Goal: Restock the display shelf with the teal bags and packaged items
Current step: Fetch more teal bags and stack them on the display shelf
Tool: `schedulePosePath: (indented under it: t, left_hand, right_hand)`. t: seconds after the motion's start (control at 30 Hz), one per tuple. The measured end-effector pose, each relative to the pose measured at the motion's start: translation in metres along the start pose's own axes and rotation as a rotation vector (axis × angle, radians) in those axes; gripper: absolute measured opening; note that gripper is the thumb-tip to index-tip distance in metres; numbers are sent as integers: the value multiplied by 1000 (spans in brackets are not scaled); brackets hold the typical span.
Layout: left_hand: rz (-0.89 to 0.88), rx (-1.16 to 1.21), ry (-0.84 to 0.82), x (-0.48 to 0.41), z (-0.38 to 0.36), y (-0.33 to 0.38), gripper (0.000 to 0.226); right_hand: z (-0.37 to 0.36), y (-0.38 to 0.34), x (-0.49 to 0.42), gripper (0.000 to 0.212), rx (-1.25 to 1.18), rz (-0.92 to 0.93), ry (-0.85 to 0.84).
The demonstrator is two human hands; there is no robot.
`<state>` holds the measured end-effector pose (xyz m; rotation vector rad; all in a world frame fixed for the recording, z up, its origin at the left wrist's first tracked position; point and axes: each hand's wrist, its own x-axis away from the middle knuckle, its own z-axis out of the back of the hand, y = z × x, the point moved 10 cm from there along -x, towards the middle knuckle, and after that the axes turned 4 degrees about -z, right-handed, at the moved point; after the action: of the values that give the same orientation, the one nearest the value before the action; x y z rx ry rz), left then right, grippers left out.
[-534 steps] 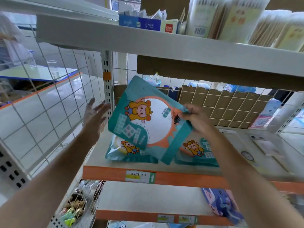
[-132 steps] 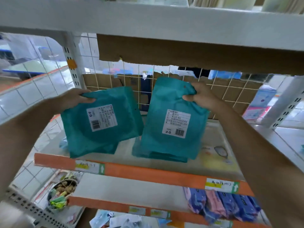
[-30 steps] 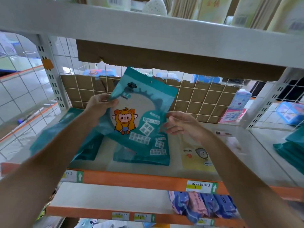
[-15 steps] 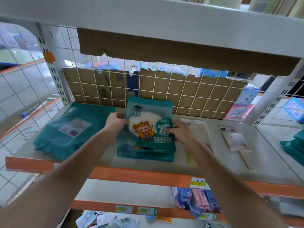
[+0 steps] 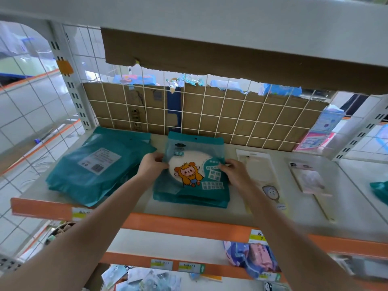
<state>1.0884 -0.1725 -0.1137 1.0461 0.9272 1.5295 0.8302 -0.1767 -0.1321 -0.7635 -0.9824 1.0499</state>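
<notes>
Left hand (image 5: 152, 168) and right hand (image 5: 235, 172) pinch the top teal bag (image 5: 195, 162) by its edges (face up). Next, likely: square it on the stack (image 5: 189, 199), release.

No text is reading clearly. The top teal bag (image 5: 195, 164) is showing white panels of Chinese characters, too blurred to read. The left stack (image 5: 69, 181) is carrying a barcode label (image 5: 99, 160), which is illegible. The price tags (image 5: 257, 236) on the shelf edge are showing only blur.

- Teal bag (image 5: 380, 192) at far right: cut off by the edge.
- Label (image 5: 99, 160) on the left stack (image 5: 84, 185): print too blurred to read.
- Bags (image 5: 189, 201) beneath the top bag (image 5: 192, 171): only edges show.
</notes>
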Motion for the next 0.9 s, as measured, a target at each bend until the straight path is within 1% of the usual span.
schedulePosePath:
  t: [0.1, 0.2, 0.3, 0.43, 0.6, 0.73, 0.8, 0.87, 0.9]
  left_hand:
    - [-6, -18, 41, -1, 2, -2, 30]
    - [4, 33, 57, 0, 1, -6, 33]
    - [-3, 43, 59, 1, -1, -5, 40]
    - [-47, -35, 53, 1, -7, -1, 47]
    - [-72, -53, 62, 1, -4, -2, 41]
    - [-94, -82, 63, 1, -5, 1, 47]
    - [-92, -89, 63, 3, -5, 2, 50]
    - [-123, -89, 67, 4, 0, 6, 52]
    - [-178, -119, 73, 5, 4, 13, 52]
  right_hand:
    - [5, 1, -2, 29, 8, 10, 54]
    - [10, 4, -2, 27, -46, 0, 94]
    - [10, 6, -2, 25, -83, -10, 97]
    - [8, 4, -1, 24, -105, 17, 93]
    - [8, 3, 1, 26, -89, 27, 90]
    - [9, 0, 2, 28, -59, 35, 88]
    - [12, -1, 4, 29, -2, 39, 118]
    - [22, -10, 9, 32, 190, 89, 198]
    - [26, -16, 12, 32, 299, 128, 240]
